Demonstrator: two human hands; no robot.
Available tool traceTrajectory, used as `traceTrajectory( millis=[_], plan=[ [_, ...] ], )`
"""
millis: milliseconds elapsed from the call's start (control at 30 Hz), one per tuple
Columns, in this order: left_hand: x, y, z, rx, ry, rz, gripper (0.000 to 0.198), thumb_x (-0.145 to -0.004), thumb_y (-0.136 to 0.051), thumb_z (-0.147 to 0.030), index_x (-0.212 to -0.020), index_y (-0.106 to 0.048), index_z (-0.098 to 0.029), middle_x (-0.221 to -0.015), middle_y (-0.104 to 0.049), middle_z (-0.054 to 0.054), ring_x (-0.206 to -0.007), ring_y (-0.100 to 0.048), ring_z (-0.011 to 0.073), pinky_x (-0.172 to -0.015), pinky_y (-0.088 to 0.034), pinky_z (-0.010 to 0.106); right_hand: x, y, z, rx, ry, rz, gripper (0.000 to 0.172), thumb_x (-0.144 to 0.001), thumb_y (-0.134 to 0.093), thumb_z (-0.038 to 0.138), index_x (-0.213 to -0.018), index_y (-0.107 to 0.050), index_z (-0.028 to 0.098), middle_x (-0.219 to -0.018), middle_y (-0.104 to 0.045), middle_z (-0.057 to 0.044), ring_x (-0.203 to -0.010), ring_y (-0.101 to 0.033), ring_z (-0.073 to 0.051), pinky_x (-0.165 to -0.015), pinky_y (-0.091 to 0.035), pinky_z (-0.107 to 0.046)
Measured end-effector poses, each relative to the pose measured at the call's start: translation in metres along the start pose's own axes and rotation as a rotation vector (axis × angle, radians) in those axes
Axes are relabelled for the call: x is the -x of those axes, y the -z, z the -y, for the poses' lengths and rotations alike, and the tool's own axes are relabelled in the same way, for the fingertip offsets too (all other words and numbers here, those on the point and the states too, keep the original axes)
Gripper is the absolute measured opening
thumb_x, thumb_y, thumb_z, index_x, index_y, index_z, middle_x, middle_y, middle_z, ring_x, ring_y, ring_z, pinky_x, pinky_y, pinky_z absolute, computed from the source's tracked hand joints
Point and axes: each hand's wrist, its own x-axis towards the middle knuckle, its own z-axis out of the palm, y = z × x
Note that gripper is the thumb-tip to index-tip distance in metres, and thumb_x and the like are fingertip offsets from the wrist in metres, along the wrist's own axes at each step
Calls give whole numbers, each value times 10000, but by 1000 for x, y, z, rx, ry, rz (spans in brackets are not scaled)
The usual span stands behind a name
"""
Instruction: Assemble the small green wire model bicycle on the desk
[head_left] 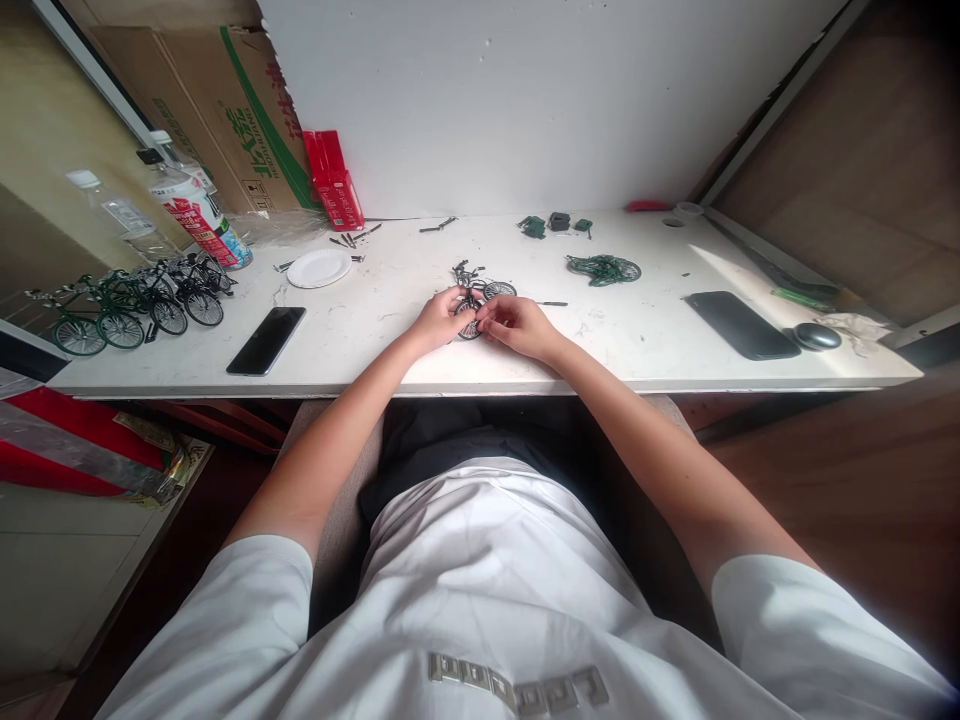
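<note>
Left hand (439,322) and right hand (523,327) pinch the miniature bicycle (489,290) by the table's (360,345) front edge, long axis slanting toward the back-right corner, heading unclear!

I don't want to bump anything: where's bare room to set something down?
Bare patches on the white tabletop: between the flat black smartphone and the left hand, and, nearer the front, between the right hand and the dark, flat, round-cornered slab. Crowded: left, along the row of green and black model bicycles, and around the lone black model bicycle at the hands.
</note>
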Motion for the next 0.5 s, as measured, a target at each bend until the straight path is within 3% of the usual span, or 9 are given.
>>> traceTrajectory(
  millis=[500],
  plan=[
    [-2,0,6,10,-8,5,383,-879,-747,-285,-1246,-746,-176,-1416,-745,136,-1276,-715,283,-1145,-547,412,-2,-1,-6,16,62,-10,150,-887,-723,190,-1033,-761,189,-917,-813,-66,-791,-748,-225,-740,-636,-358]
  ],
)
